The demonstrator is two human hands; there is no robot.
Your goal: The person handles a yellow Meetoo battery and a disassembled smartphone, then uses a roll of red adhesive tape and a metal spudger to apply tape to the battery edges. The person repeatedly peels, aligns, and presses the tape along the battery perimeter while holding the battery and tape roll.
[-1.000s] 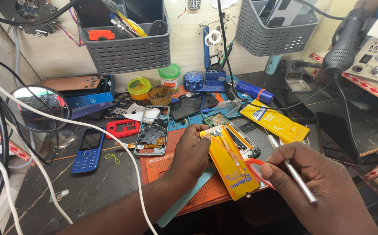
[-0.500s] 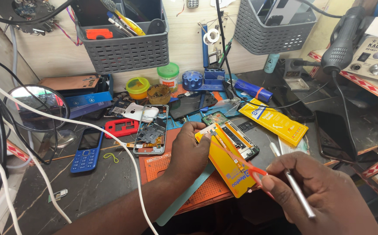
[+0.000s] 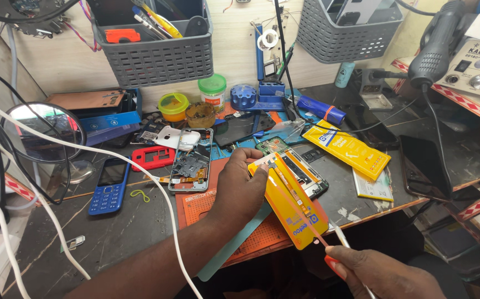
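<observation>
Two hands work over an opened phone (image 3: 301, 171) lying on the bench (image 3: 112, 232) at the middle of the view. The left hand (image 3: 240, 188) rests palm-down just at the phone's nine o'clock, fingers curled, its fingertips (image 3: 262, 168) pressing the near edge of a yellow battery (image 3: 292, 205) that tilts up out of the phone body; whether that grip closes round the battery or only steadies it, I cannot tell. The right hand (image 3: 386, 271), at five o'clock from the battery, has its grip closed on a thin red-handled tool (image 3: 306, 221), whose long shaft runs up toward eleven o'clock across the battery's face; a white rod (image 3: 342, 238) also juts from that fist. Hand and battery sit above an orange mat (image 3: 206, 205). At three o'clock from the phone lies a yellow packet (image 3: 348, 149), with a dark phone (image 3: 422, 166) farther right. At nine o'clock lie a bare phone frame (image 3: 190, 160), a red cover (image 3: 152, 157) and a blue keypad phone (image 3: 107, 185). Toward twelve o'clock stand small jars (image 3: 212, 91) and two grey baskets (image 3: 157, 55) against the wall. A white cable (image 3: 112, 155) crosses the left forearm.
</observation>
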